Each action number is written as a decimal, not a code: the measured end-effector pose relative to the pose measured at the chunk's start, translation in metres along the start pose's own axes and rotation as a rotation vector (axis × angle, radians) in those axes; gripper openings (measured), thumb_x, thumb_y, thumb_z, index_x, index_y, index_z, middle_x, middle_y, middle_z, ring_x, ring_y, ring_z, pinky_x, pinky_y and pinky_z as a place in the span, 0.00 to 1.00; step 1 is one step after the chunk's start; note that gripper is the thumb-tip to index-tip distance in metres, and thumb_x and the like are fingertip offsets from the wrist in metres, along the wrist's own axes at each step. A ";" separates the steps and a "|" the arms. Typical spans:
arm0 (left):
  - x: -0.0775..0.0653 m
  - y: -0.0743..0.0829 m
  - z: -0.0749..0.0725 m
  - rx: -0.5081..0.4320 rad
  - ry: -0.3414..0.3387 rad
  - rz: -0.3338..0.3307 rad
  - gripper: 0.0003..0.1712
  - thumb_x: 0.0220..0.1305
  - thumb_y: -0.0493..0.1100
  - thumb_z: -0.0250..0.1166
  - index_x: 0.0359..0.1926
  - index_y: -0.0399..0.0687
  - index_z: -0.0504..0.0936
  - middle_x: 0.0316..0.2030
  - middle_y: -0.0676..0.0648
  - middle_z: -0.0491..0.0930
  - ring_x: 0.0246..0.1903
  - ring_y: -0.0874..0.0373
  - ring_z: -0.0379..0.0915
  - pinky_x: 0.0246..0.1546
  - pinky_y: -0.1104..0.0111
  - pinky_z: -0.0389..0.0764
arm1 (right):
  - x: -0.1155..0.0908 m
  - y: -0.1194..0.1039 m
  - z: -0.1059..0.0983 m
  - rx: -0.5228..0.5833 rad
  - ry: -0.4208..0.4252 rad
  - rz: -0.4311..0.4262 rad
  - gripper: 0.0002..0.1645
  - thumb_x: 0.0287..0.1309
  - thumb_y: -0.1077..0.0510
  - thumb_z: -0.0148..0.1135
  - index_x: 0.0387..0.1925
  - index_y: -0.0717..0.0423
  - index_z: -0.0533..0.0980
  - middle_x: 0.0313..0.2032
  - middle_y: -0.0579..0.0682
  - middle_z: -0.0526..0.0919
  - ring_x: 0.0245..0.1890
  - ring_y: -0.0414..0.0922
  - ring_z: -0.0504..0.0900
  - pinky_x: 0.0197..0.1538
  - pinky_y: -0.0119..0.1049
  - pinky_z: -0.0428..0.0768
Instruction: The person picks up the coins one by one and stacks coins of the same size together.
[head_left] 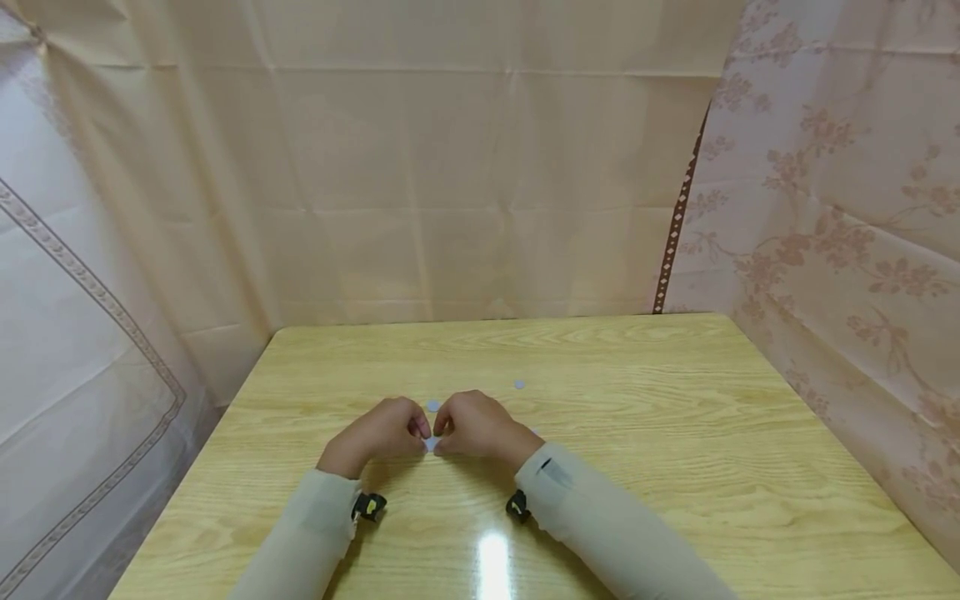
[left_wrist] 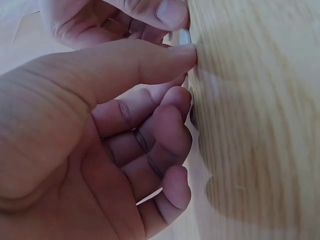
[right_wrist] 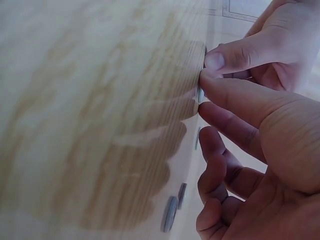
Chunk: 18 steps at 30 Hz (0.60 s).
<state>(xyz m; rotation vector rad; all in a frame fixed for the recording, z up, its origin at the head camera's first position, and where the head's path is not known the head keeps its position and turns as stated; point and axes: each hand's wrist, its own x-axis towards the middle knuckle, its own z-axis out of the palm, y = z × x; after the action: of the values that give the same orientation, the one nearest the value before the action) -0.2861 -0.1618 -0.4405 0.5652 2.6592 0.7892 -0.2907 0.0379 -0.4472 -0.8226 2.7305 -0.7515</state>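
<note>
Low over the middle of the wooden table (head_left: 637, 467), both hands meet at a small pale flat piece (head_left: 431, 443). My left hand (head_left: 390, 429) pinches its left side between thumb and index finger, the other fingers curled loosely, as the left wrist view shows. From the other side my right hand (head_left: 476, 425) grips it with thumb and index fingertip. Most of the piece (left_wrist: 185, 37) is hidden by the fingertips, right at the tabletop. Just beyond the hands lies a pale round disc (head_left: 432, 406).
Farther back and to the right is another small disc (head_left: 519, 384). In the right wrist view, a thick grey disc (right_wrist: 170, 214) and a thinner one (right_wrist: 182, 196) show near the curled fingers. A beige curtain (head_left: 465, 192) hangs behind the table; patterned cloths flank it.
</note>
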 end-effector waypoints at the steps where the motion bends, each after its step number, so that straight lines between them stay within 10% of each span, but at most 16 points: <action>1: 0.000 0.000 0.000 -0.003 -0.001 0.003 0.05 0.60 0.34 0.74 0.34 0.47 0.86 0.29 0.53 0.82 0.31 0.58 0.75 0.38 0.63 0.80 | 0.000 -0.001 0.000 0.009 -0.002 0.004 0.10 0.55 0.50 0.79 0.39 0.45 0.88 0.30 0.35 0.83 0.29 0.36 0.78 0.36 0.31 0.78; 18: 0.002 0.000 0.003 -0.051 -0.019 0.019 0.06 0.58 0.31 0.71 0.33 0.45 0.84 0.26 0.51 0.79 0.26 0.59 0.70 0.33 0.65 0.75 | 0.004 -0.003 0.003 0.073 -0.005 0.050 0.07 0.53 0.54 0.80 0.30 0.46 0.87 0.24 0.37 0.82 0.24 0.36 0.75 0.31 0.30 0.76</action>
<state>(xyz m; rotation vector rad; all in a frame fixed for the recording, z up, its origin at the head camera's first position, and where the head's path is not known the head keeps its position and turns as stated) -0.2863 -0.1596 -0.4429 0.5831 2.6128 0.8501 -0.2915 0.0327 -0.4485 -0.7373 2.6908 -0.8324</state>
